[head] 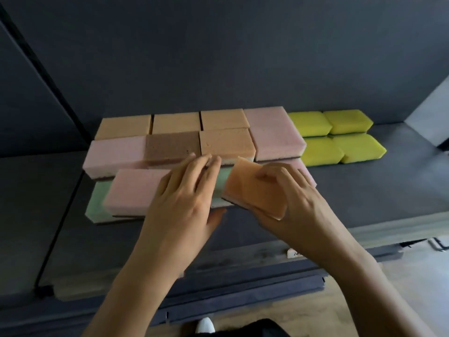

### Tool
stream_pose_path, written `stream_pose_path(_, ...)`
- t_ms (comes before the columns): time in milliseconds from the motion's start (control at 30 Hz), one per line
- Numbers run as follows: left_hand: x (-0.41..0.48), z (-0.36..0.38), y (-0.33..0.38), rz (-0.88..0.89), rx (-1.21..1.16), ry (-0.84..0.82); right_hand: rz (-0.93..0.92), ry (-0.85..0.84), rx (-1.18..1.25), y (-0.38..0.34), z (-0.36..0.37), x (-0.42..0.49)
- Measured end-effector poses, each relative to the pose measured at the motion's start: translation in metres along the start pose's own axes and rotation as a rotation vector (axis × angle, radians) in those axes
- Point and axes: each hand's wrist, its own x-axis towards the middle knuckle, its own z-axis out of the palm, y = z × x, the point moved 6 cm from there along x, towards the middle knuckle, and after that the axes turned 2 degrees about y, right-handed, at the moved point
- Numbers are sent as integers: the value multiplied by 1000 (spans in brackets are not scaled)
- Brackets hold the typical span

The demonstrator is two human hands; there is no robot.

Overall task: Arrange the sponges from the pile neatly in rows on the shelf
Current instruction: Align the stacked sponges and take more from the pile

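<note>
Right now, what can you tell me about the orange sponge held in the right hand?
The orange sponge is a rectangular block of soft-looking foam: orange top, paler middle band, thin dark scouring layer underneath. It is tilted, lifted off the shelf at the front of the rows, above a green sponge. The right hand grips it, thumb across its top face, fingers beneath.

The right hand [289, 205] grips a tilted orange sponge [252, 190]; beside its fingers [290, 172], the left hand [184, 200] rests on a pink sponge [136, 190].
</note>
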Motion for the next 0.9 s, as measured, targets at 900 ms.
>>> stream_pose_path(900,-9,49,77,61,-445,-38,-288,-241,-168,42,-39,-43)
